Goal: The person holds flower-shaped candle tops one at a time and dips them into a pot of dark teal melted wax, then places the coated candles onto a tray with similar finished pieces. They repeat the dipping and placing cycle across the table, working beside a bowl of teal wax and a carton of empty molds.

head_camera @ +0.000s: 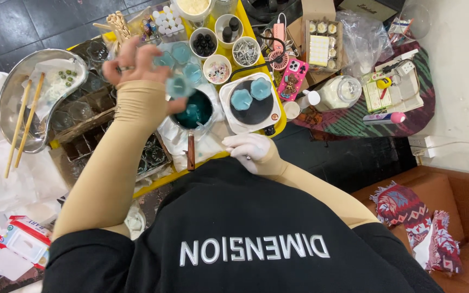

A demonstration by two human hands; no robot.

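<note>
Two pale-blue flower-shaped candles [250,95] sit on the dark round top of a small white hot plate [249,103] on the yellow counter [256,32]. The left hand [136,65], raised above the counter with a ring on one finger, pinches a small teal candle cup [179,87] between thumb and fingertips, just above a little pot of dark teal wax [195,111] with a wooden handle. More teal cups [183,57] lie just behind it. The right hand [250,149], in a white glove, rests curled near the counter's near edge beside the hot plate; whether it grips anything cannot be told. Chopsticks [22,122] lean in a metal bowl [11,81] at the far left.
</note>
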